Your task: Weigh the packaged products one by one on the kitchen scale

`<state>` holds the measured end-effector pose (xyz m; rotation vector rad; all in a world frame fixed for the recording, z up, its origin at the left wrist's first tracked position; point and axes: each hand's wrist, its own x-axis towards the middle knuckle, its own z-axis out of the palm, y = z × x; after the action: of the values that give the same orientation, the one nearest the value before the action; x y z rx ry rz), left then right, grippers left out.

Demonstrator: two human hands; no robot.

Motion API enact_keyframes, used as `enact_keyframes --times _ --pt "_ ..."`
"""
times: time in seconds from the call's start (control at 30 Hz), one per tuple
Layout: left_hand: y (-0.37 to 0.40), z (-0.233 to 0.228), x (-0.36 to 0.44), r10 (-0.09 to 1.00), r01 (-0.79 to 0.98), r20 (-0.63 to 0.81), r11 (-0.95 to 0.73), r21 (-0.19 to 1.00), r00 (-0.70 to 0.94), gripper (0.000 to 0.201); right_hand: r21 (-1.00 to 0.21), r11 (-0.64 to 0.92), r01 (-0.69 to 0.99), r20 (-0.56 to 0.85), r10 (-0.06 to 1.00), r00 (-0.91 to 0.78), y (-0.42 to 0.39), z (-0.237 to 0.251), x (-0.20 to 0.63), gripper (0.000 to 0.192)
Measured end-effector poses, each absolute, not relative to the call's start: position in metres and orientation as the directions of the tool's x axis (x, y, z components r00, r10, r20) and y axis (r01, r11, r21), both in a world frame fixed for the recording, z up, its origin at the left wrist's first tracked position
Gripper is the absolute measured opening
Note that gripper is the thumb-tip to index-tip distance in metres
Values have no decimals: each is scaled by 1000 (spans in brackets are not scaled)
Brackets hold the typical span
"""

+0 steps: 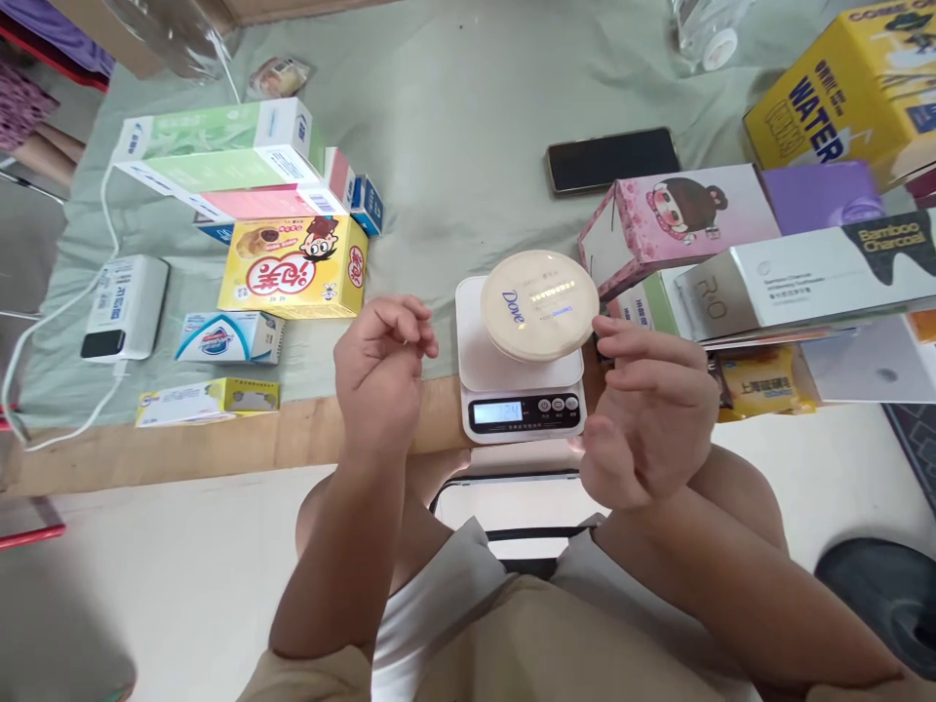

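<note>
Round Dove tin (539,304) sits centred on white scale (521,363), display lit. Left hand (381,375) and right hand (647,414) flank scale, fingers loosely curled, holding nothing. Keep hands clear of platform; read once digits settle.

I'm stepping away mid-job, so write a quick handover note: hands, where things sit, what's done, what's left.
Left hand: empty, fingers curled, raised left of the scale.
Right hand: empty, open, just right of the scale.
Round Dove tin lies on the scale platform, touched by neither hand; the display is lit, digits unreadable.
Done: tin placed on the scale.
Left: probably read the weight, then lift the tin off. Boxes lie to both sides.
</note>
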<state>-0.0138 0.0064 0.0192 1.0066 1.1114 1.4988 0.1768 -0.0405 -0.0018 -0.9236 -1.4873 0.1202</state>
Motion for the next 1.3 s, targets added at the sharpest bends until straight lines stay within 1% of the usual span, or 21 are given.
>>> enact_keyframes --times 0.07,0.13,0.23,0.3,0.37,0.43,0.47,0.57,0.67,0.73,0.77,0.8,0.87,0.9,0.93,0.97,1.03,1.17,1.3 --pt "6 19 -15 986 -227 75 -108 968 -149 19 -578 691 435 803 576 152 -40 -3 176 27" --pt "4 20 -15 986 -213 86 -116 970 -145 23 -576 700 421 805 576 145 -39 -5 175 26" --pt "3 19 -11 981 -177 36 -70 982 -190 39 -598 677 429 782 610 127 -41 -6 174 26" --pt "3 16 -9 978 -132 12 -40 990 -210 44 -609 661 439 769 628 120 -42 -6 174 28" --pt "3 11 -8 979 -89 50 -68 994 -197 34 -613 648 452 762 635 124 -42 -7 175 30" --pt "3 6 -9 981 -73 93 -107 992 -168 15 -612 637 469 761 635 133 -42 -8 176 31" --pt "4 5 -9 982 -71 112 -124 990 -149 10 -614 631 475 760 636 137 -42 -9 176 31" --pt "3 4 -11 983 -70 159 -165 984 -87 20 -621 620 479 753 643 144 -42 -10 176 31" --pt "1 5 -12 986 -64 155 -158 985 -58 20 -629 612 480 743 654 139 -41 -8 174 31" --pt "0 4 -11 982 -10 180 -181 983 -52 18 -628 611 481 743 654 139 -42 -7 173 32" --pt "0 3 -11 976 44 214 -212 976 -32 11 -628 613 480 744 653 139 -42 -7 173 32" --pt "1 2 -10 967 106 256 -255 961 10 12 -628 613 478 744 653 140 -42 -7 172 32" --pt "3 0 -6 935 203 317 -346 916 159 54 -631 617 471 744 654 139 -42 -7 172 32" --pt "4 0 -4 916 228 321 -375 898 241 71 -630 621 466 746 652 139 -42 -7 171 33" --pt "5 0 -1 897 240 315 -394 887 309 82 -627 626 463 749 648 139 -42 -8 171 33" --pt "7 0 3 882 243 306 -404 882 359 87 -624 629 463 752 644 139 -41 -8 171 34" --pt "10 2 10 876 244 283 -395 886 391 90 -617 628 474 757 638 139 -41 -9 170 32" --pt "17 3 20 895 227 266 -359 905 358 97 -600 609 518 761 634 136 -42 -6 170 28" --pt "21 -2 25 916 255 293 -363 896 276 107 -606 637 477 771 617 156 -45 -2 172 29"
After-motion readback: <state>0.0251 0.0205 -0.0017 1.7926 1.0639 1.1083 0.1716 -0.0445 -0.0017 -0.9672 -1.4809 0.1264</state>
